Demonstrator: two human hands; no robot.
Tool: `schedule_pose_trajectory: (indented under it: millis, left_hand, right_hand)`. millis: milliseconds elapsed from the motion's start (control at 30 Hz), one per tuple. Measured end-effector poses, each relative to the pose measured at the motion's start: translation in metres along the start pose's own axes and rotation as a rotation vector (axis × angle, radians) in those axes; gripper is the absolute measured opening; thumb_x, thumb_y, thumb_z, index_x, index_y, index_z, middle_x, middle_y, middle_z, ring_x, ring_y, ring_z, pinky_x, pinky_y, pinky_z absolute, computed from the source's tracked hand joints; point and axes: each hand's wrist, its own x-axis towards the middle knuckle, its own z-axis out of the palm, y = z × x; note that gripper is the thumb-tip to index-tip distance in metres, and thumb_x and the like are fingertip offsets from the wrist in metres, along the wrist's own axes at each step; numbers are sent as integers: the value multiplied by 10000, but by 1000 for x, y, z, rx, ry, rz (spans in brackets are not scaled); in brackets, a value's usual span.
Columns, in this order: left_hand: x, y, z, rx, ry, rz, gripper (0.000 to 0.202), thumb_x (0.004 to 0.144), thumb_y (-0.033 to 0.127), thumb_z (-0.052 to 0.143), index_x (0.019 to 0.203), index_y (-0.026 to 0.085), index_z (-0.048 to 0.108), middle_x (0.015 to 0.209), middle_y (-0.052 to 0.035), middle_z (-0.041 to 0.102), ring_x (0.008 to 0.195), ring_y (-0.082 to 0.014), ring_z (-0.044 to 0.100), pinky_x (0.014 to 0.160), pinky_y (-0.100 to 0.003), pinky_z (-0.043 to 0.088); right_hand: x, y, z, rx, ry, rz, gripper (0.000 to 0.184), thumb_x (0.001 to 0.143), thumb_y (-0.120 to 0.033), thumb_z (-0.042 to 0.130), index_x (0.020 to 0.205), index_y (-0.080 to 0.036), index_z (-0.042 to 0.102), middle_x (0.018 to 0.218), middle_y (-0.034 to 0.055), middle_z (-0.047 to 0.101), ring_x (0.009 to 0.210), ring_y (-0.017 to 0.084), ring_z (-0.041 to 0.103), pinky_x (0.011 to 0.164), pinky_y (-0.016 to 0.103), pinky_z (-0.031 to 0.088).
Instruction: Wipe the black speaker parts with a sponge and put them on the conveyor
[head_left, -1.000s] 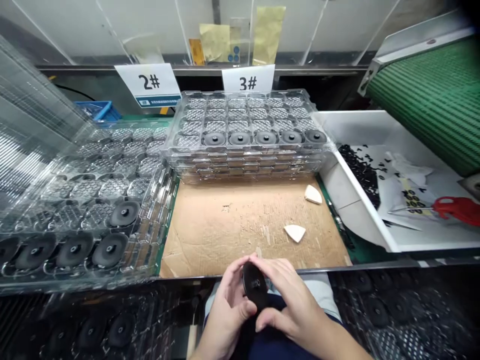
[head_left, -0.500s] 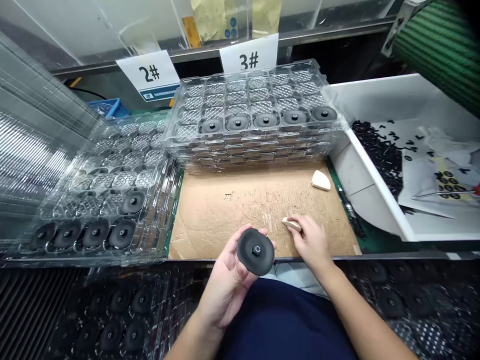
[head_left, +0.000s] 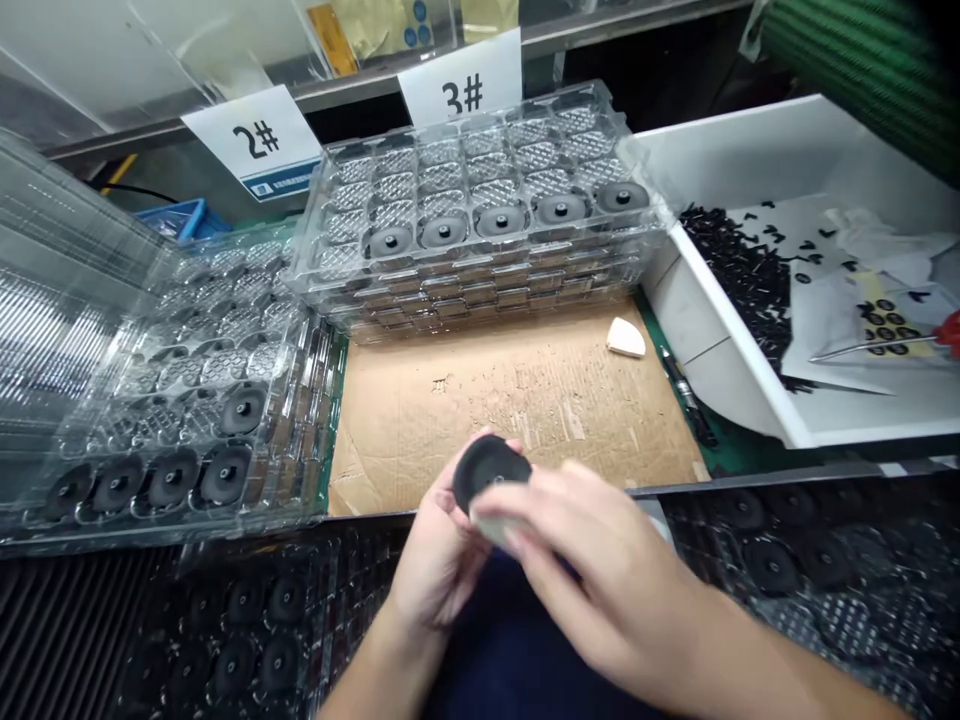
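Note:
A black round dished part [head_left: 480, 462] with a small post in its middle is held by its edge in my left hand [head_left: 435, 550], above the near edge of the cardboard. My right hand [head_left: 592, 560] is closed on a small off-white pad [head_left: 495, 528], which lies against the part's near side; motion blurs this hand. Its fingers hide much of the part's right and lower face. A second off-white wedge-shaped pad [head_left: 625, 338] lies at the far right of the cardboard sheet [head_left: 390, 400].
Stacked clear trays [head_left: 480, 270] stand behind the cardboard, with black parts in the front row. More clear trays [head_left: 195, 380] are at left. A white bin [head_left: 739, 335] at right holds small black pieces and a red-handled pick [head_left: 885, 345]. A pen-like tool [head_left: 688, 398] lies beside it.
My right hand has come from the cardboard to the left and nearer, bringing the off-white pad against the black part. The black part remains in my left hand. The view has shifted a little.

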Motion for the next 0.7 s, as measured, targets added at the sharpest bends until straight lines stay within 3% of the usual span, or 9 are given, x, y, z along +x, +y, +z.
schedule_pose_trajectory:
  millis: [100,267,433,567,633,700]
  left_hand:
    - [-3,1,2,25,-40,-32,367,631,271,815,965,191,686,913,-20,730,913,-162,670,878,-242,512]
    - [-7,6,-3,11,6,-14,529,533,224,868,1026,270,679,1006,18,733,929,-145,675,843,-207,517]
    - [-8,6,-2,63,-25,-24,445,561,259,852,970,179,696,876,-30,741,967,-222,665,911,-320,515]
    - [-14,11,-8,-36,-22,-40,560,469,229,891,998,256,708,997,0,745,927,-185,691,872,-260,529]
    - [-16,11,-11,-66,-69,-48,589,445,275,897,1004,278,710,1023,9,741,940,-173,690,848,-226,531]
    - [-16,9,-11,-68,-89,-48,618,444,321,892,1032,282,703,1018,18,739,951,-151,683,847,-192,514]
  right_hand:
    - [2,5,4,-108,188,-56,272,904,-120,403,1109,-65,572,887,106,674,759,188,582,694,349,437]
    - [-3,0,8,5,43,-75,239,872,-72,423,1057,-117,568,891,62,684,753,151,578,681,297,448]
    - [4,-3,8,-130,140,-92,269,900,-110,386,1110,-75,550,873,106,670,756,182,570,679,337,440]
    - [-13,-4,-5,-51,-92,-71,251,872,-79,417,1068,-140,562,821,38,659,716,140,572,677,287,438]
    - [-18,-6,-11,-129,-101,24,237,870,-78,426,1046,-148,569,829,28,659,685,133,558,647,283,416]
    - [-14,-8,-14,-249,-28,49,238,888,-95,420,1061,-124,581,813,41,652,679,145,538,626,300,379]
